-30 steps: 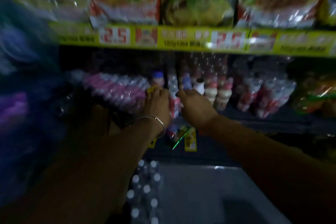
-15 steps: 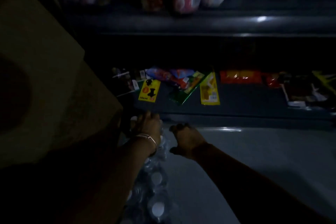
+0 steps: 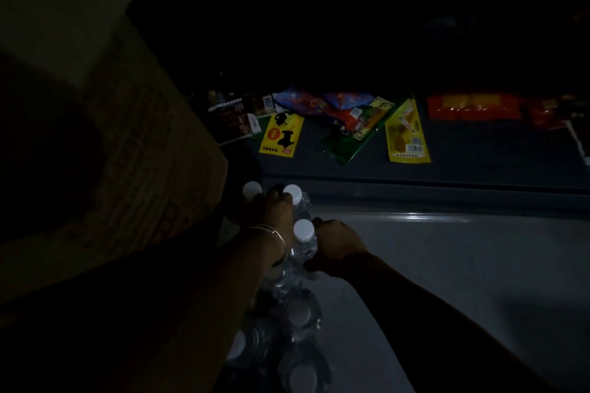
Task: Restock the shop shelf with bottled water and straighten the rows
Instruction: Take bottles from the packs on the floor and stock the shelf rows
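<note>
Lighting is very poor; detail is limited. The stock, a shrink-wrapped pack of clear plastic water bottles with white caps (image 3: 287, 313), stands on the pale grey floor (image 3: 431, 265), just beside a large brown cardboard carton (image 3: 134, 150) and below the dark bottom shelf edge (image 3: 415, 188).

The left hand (image 3: 277, 214), with a thin metal bangle (image 3: 271, 231) at the wrist, rests on the far end of the pack, fingers curled between two white caps; whether they pinch a neck or the wrap cannot be told. The right hand (image 3: 338, 246) is curled against the side of a bottle with a white cap (image 3: 304, 230), apparently gripping its shoulder.

Judged step: freeing bottles from the pack for shelving. Recommended practice: hold the pack down with the left hand, lift the bottle straight up by neck or shoulder, and avoid dragging neighbours over. Tearing the wrap wider first would help.

Loose flat snack packets, including a yellow sachet with a black figure (image 3: 281, 135), lie on the bottom shelf; they need clearing before bottles go there.
</note>
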The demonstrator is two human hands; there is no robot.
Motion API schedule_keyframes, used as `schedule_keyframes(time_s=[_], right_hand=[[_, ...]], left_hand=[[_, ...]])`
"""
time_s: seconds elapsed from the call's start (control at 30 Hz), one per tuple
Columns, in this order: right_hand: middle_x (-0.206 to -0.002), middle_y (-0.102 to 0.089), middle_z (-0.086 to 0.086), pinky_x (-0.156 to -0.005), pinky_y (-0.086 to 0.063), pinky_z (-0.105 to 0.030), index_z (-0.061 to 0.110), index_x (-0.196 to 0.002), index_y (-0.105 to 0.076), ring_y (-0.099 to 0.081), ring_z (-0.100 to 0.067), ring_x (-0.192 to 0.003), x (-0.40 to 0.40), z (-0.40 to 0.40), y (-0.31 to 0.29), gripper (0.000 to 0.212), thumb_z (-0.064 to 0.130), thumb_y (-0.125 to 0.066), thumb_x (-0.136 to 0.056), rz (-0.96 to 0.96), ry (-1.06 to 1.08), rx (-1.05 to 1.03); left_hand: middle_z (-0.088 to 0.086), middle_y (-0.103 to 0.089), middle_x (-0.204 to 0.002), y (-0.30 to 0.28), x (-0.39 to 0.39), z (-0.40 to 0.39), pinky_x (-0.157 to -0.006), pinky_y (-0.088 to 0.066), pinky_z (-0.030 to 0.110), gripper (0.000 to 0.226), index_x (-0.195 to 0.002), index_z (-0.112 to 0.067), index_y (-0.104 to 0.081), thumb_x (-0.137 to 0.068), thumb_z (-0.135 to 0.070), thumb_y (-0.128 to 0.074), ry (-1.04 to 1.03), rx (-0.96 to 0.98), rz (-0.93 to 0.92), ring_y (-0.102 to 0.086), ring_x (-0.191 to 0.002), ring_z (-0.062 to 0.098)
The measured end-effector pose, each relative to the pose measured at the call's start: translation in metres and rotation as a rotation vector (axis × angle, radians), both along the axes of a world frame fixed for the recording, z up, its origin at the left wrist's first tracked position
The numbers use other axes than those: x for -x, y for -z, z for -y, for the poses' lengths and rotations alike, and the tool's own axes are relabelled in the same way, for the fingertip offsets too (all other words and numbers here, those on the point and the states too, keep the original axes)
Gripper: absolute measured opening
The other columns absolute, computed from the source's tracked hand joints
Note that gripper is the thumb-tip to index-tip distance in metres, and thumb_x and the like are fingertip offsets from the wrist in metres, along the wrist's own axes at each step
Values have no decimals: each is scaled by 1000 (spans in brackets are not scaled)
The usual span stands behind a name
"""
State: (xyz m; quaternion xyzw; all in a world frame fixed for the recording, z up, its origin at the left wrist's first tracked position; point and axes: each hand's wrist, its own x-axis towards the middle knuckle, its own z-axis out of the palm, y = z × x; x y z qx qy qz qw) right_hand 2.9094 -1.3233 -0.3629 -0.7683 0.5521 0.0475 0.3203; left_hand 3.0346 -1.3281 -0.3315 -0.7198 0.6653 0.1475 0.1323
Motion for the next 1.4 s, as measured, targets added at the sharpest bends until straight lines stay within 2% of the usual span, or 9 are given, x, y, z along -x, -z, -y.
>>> schedule_keyframes(time_s=[0.33, 0.43, 0.6, 0.73, 0.87, 1.03, 1.1, 1.23, 1.4], right_hand=[[-94, -67, -4, -78, -52, -34, 14, -94, -69, -62, -19, -89, 50, 6, -185, 31, 24, -79, -66, 171, 45, -30], [-86, -53, -6, -72, -49, -33, 0, -95, -63, -51, -15, -81, 72, 4, -293, 21, -5, -67, -75, 295, 54, -57], [-100, -64, -2, -71, -44, -2, 3, -109, -66, -57, -10, -95, 97, 3, -495, 42, 5, -79, -69, 368, 3, 36], [-103, -69, -7, -66, -40, -11, 6, -103, -70, -63, -14, -92, 111, 0, -660, 33, 14, -79, -72, 325, -52, 179], [-92, -70, -1, -68, -50, -21, 13, -87, -72, -63, -12, -81, 120, -5, -814, 23, 20, -81, -67, 382, -39, 300], [-77, -68, -5, -63, -49, -25, 8, -76, -71, -61, -13, -69, 116, -5, -973, 22, 23, -81, -62, 472, -5, 475], [-72, -67, -11, -57, -45, -27, 1, -76, -70, -59, -16, -62, 109, -4, -1026, 29, 24, -81, -62, 500, 15, 537], [-61, -58, -11, -39, -38, -17, 2, -70, -66, -52, -14, -43, 88, -2, -1115, 15, 14, -74, -70, 613, -10, 612], [-73, -64, -15, -49, -42, -24, -8, -94, -66, -57, -18, -52, 54, 26, -1200, 36, 18, -73, -70, 752, 45, 718]], left_hand=[[10, -57, -127, -166, 26, 12, -98, -44, 41, 47, -123, -16, -54, -80, -31, -67, 84, -107, -209, -53, -116, 33], [7, -56, -129, -269, 39, 17, -101, -42, 36, 37, -122, -14, -55, -87, -27, -59, 150, -135, -230, -53, -116, 28], [8, -57, -129, -465, 52, 14, -99, -45, 34, 46, -126, -9, -53, -81, -6, -63, 243, -197, -236, -55, -113, 26], [11, -61, -121, -617, 55, 6, -74, -49, 16, 50, -120, -5, -56, -74, 2, -71, 250, -213, -349, -59, -105, 23], [-7, -66, -100, -761, 51, 0, -94, -50, 34, 46, -104, -20, -63, -66, 2, -78, 245, -121, -508, -60, -105, 18], [0, -67, -111, -915, 39, -3, -99, -46, 49, 54, -99, -24, -63, -49, -18, -83, 288, 32, -671, -61, -105, 20], [2, -68, -112, -966, 29, -2, -92, -50, 42, 59, -104, -23, -62, -48, -16, -80, 289, 77, -750, -63, -102, 18], [-11, -69, -73, -1057, 7, 0, -58, -43, 18, 46, -92, -19, -62, -49, -14, -79, 319, 149, -836, -61, -64, 4], [-3, -72, -98, -1131, -25, 18, -88, -51, 34, 48, -104, -20, -63, -61, -3, -76, 283, 397, -1024, -65, -98, 17]])
